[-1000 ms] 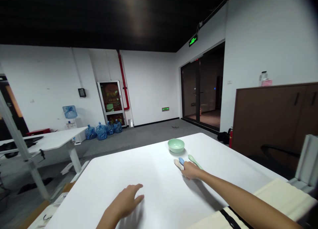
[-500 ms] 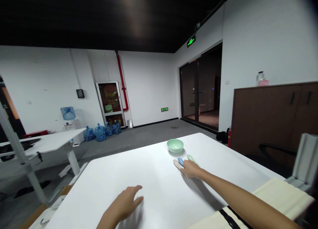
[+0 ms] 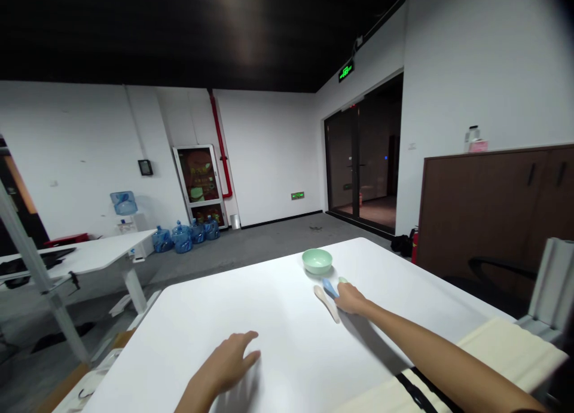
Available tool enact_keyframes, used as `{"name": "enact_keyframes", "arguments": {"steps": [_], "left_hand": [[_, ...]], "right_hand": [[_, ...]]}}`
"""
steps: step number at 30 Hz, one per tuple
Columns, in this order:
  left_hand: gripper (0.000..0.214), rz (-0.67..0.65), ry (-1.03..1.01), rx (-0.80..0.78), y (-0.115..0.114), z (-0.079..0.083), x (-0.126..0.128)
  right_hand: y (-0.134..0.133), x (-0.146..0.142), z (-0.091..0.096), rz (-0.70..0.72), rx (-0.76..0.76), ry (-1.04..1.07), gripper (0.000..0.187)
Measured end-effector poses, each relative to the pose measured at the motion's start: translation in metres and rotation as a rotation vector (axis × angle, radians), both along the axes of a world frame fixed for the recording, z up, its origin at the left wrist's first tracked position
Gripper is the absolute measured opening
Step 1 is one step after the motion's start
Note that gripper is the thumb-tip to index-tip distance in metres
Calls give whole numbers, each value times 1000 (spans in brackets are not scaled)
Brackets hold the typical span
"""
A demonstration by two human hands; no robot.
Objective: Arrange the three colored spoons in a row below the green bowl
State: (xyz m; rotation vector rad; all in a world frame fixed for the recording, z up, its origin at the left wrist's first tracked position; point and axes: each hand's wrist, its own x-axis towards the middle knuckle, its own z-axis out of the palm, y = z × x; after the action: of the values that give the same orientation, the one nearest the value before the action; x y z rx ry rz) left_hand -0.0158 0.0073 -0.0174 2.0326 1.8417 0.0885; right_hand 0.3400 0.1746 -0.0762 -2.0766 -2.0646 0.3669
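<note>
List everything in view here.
Near table: 1, white, front centre
Bowl: 1, green, toward its far edge
Left spoon: 1, beige, nearer than bowl
Middle spoon: 1, blue, beside it
Right spoon: 1, green, mostly hidden
Cloth: 1, cream, front right
Second table: 1, white, left
Water dispenser: 1, white, left
Jugs: 5, blue, dispenser and floor
Wall case: 1, white frame, back left
Pipe: 1, red, beside it
Bin: 1, silver, below pipe
Lit signs: 2, green, back centre
Glass doors: 2, dark, back right
Cabinet: 1, brown, right
Bottle: 1, clear, on cabinet
Box: 1, pink, on cabinet
Left hand: 1, above near table, fingers apart
Right hand: 1, over two spoons, grip unclear
</note>
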Motion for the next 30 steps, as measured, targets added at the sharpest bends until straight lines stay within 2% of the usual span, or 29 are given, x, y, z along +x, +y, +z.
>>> {"name": "enact_keyframes", "arguments": {"steps": [4,7,14,22,30], "left_hand": [[59,0,-11,6,1,0,1],[59,8,-13,-5,1,1,1],[57,17,6,-2,-4,6,1],[59,8,-13,-4,-1,3,1],[59,8,-10,-2,-2,2,-1]], "right_hand": [[0,-19,15,91,48,37,28],[-1,-41,21,177,-26,102,22],[-3,-79,11,195,-98,135,12],[-4,-83,-6,182,-83,97,13],[-8,-84,-13,202,-98,42,20]]}}
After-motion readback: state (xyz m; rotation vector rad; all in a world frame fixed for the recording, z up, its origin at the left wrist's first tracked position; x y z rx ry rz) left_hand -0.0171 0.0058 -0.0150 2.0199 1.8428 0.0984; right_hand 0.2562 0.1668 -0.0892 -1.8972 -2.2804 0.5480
